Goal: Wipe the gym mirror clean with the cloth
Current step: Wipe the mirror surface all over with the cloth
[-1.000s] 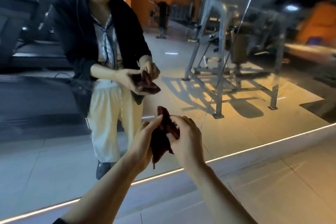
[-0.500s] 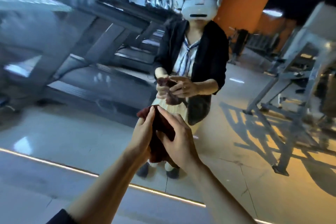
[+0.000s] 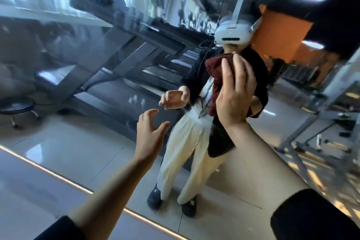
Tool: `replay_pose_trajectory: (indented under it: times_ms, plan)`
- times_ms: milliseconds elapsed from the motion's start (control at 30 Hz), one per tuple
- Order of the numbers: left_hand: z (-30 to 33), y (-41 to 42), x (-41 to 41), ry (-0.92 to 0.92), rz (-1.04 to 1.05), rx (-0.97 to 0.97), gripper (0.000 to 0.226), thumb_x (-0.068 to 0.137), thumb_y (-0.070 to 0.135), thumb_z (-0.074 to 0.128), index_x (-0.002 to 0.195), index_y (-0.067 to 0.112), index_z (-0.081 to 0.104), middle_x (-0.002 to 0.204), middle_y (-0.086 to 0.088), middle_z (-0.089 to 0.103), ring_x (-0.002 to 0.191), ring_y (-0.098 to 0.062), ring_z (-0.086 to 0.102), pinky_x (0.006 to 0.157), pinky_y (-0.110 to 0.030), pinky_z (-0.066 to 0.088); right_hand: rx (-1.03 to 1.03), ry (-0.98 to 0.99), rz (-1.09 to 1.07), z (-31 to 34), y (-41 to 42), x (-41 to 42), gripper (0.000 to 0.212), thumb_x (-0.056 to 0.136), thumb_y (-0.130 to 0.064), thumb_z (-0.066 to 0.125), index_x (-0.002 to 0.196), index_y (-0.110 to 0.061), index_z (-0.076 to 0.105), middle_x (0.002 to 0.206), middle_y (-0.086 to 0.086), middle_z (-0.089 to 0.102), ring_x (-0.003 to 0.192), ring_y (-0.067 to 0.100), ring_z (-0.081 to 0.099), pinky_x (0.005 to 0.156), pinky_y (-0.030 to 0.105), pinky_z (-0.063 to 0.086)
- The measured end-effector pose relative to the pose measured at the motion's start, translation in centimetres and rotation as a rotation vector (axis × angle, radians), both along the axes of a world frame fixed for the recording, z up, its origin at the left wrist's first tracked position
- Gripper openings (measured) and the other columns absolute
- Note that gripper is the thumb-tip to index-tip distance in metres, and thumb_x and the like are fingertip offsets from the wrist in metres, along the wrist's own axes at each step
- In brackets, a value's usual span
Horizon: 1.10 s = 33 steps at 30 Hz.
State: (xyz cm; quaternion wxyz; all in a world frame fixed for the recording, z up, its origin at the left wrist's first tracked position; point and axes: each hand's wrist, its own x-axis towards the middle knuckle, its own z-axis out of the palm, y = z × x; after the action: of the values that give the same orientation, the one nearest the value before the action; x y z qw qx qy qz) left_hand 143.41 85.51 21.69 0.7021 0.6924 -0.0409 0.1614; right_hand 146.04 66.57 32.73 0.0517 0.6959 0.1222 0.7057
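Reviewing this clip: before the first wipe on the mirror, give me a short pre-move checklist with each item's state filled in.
1. Cloth in hand: ok. The right hand holds the dark red cloth, fingers spread over it.
2. Cloth raised toward the mirror: ok, it is up at chest height of the reflection.
3. Cloth touching the glass: cannot tell; the view does not show a gap or contact.
4. Left hand out of the wiping path: ok. It is open, holds nothing, and sits lower and to the left of the cloth.
5. Cloth folded into a flat pad: not ok; it looks bunched, with an end hanging below the hand.
6. Dirt to target: cannot tell; the picture is blurred.
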Motion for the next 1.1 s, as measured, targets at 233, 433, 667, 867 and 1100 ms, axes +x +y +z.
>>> replay_pose_trajectory:
  times_ms: [233,433,667,867,1100]
  plan:
    - [-1.6,-0.8,1.7,-0.163,0.041,0.283,0.08,0.087,0.004,0.07,0.155,0.018,0.03,0.165,0.003,0.017,0.147,-0.009,0.019,0.113,-0.017,0.019,-0.478,0.203,-0.081,-4.7,2.0,3.0,0.047,0.098,-0.022,0.061,0.142,-0.009,0.056,0.147,0.017,0.052,0.137,0.035,0.048,0.116,0.054,0.034]
    - [-4.0,-1.7,2.4,-0.172,0.005,0.414,0.095,0.086,0.001,0.07,0.16,0.017,0.012,0.168,0.001,0.004,0.15,-0.011,0.012,0.096,0.007,0.008,-0.686,0.29,-0.157,-12.4,-1.5,1.2,0.042,0.107,-0.015,0.039,0.147,-0.018,0.051,0.152,0.007,0.047,0.138,0.026,0.046,0.121,0.045,0.024]
    - [-4.7,-4.1,1.6,-0.263,0.017,0.508,0.099,0.082,0.002,0.072,0.159,0.01,0.012,0.167,-0.004,0.001,0.154,-0.023,0.004,0.123,-0.051,0.02,-0.479,0.274,-0.241,-13.2,-7.4,-2.8,0.041,0.106,-0.011,0.045,0.145,-0.022,0.05,0.15,0.006,0.042,0.138,0.027,0.042,0.115,0.052,0.033]
    - [-4.3,-8.1,-0.1,-0.427,-0.015,0.531,0.09,0.081,0.016,0.054,0.159,0.004,0.01,0.168,-0.007,0.004,0.155,-0.02,0.004,0.125,-0.042,0.016,-0.268,0.149,-0.184,-9.9,-3.5,0.1,0.04,0.103,-0.015,0.053,0.142,-0.026,0.056,0.148,0.008,0.042,0.137,0.029,0.043,0.115,0.056,0.035]
    - [-5.0,-11.4,-1.0,-0.545,-0.067,0.657,0.095,0.078,0.003,0.067,0.157,0.001,0.013,0.165,-0.017,0.012,0.154,-0.03,0.009,0.119,-0.058,0.023,-0.012,0.011,-0.275,-11.6,-12.9,-4.8,0.047,0.101,-0.011,0.056,0.146,-0.019,0.046,0.154,0.013,0.035,0.149,0.034,0.028,0.12,0.056,0.024]
